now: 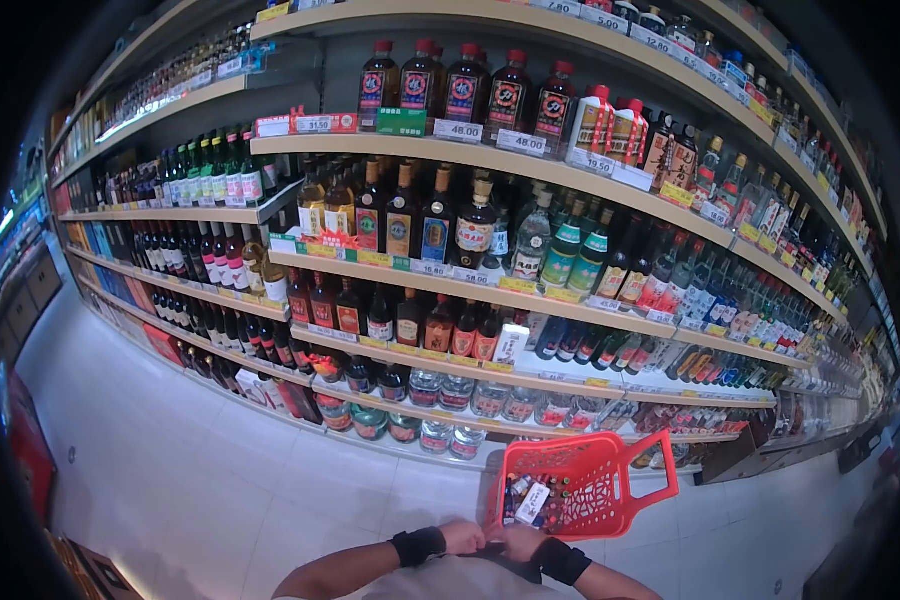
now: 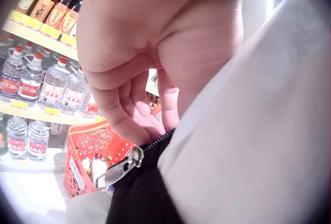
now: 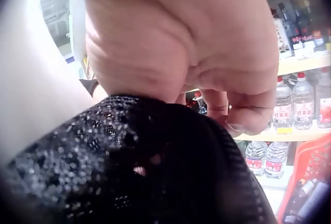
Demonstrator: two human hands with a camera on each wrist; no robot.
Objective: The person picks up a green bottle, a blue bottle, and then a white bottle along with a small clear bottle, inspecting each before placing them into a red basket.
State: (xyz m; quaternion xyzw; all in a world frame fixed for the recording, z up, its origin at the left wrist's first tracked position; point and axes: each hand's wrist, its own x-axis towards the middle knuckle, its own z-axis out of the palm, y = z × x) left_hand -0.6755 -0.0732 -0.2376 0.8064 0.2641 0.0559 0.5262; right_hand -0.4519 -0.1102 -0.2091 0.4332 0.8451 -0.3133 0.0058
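At the person's waist, in the head view, the left hand (image 1: 463, 537) and the right hand (image 1: 520, 543) are close together over a black zippered bag (image 1: 492, 552). In the left wrist view the curled left fingertips (image 2: 155, 131) grip the bag's toothed zipper edge, and a metal zipper pull (image 2: 135, 157) hangs beside them. The right wrist view shows the right hand (image 3: 181, 48) curled over the bag's top edge, with black mesh fabric (image 3: 77, 157) below it. The bag's inside is hidden. Just beyond the hands stands a red shopping basket (image 1: 515, 450) with a raised handle.
Small bottles (image 1: 560, 490) and a white box (image 1: 533, 503) lie in the basket. Ahead, long shelves (image 1: 530, 290) carry rows of bottles with price tags. Large clear bottles (image 1: 435, 437) stand on the bottom shelf, above a pale tiled floor (image 1: 220, 480).
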